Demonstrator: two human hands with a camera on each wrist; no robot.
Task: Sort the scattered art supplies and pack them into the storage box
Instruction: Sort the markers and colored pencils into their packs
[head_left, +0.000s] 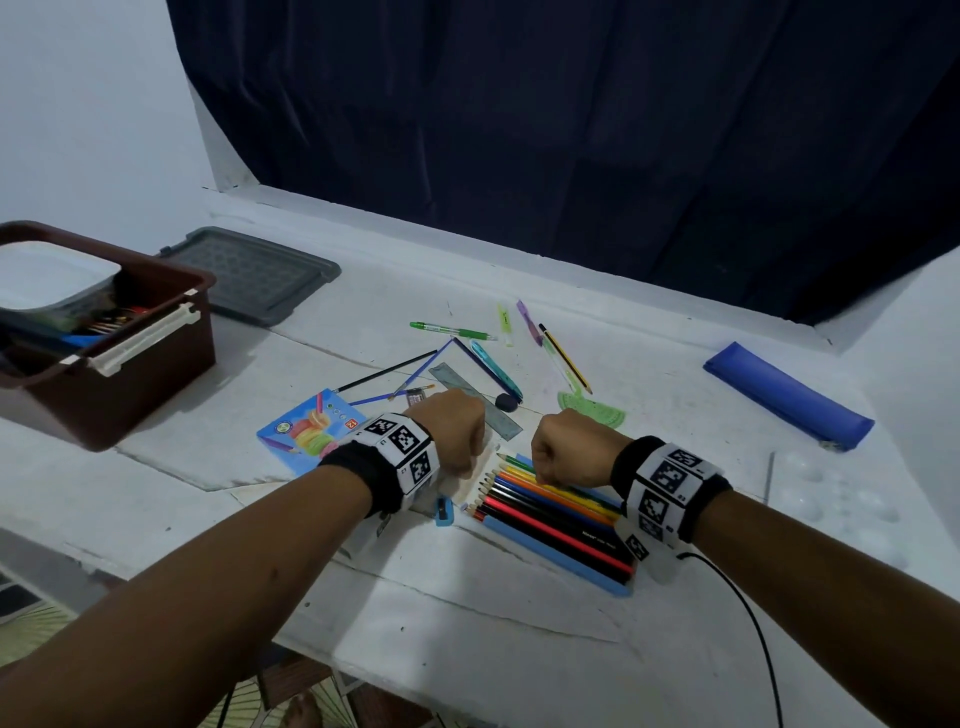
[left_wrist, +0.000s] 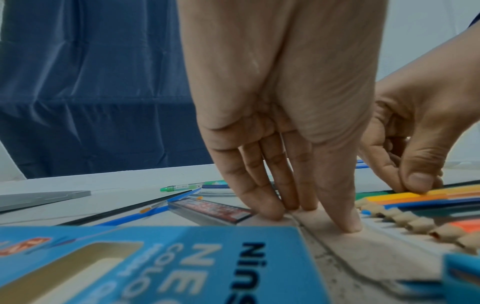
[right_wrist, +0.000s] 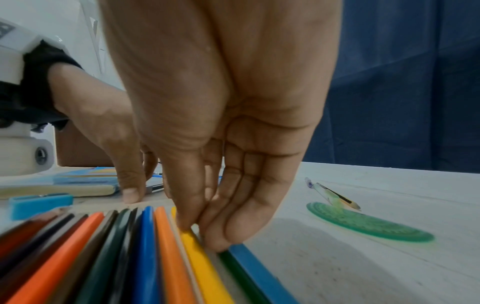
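Observation:
A row of coloured pencils (head_left: 556, 514) lies in a flat blue tray (head_left: 571, 569) in front of me. My right hand (head_left: 545, 475) pinches the yellow pencil (right_wrist: 205, 267) near its tip, thumb on one side and fingers by the green pencil (right_wrist: 241, 273). My left hand (head_left: 462, 462) stands on straight fingers (left_wrist: 270, 209), pressing the tray's pale flap (left_wrist: 345, 246) beside the pencil tips. The blue pencil box sleeve (head_left: 306, 431) lies under the left wrist. The brown storage box (head_left: 150, 364) stands at far left, with supplies inside.
A grey lid (head_left: 249, 275) lies behind the box. Pens, brushes, a ruler (head_left: 475, 397), an eraser (head_left: 506, 401) and a green protractor (head_left: 592, 408) are scattered beyond my hands. A blue sharpener (head_left: 444, 512) sits by the left wrist, a blue pencil case (head_left: 789, 395) at right.

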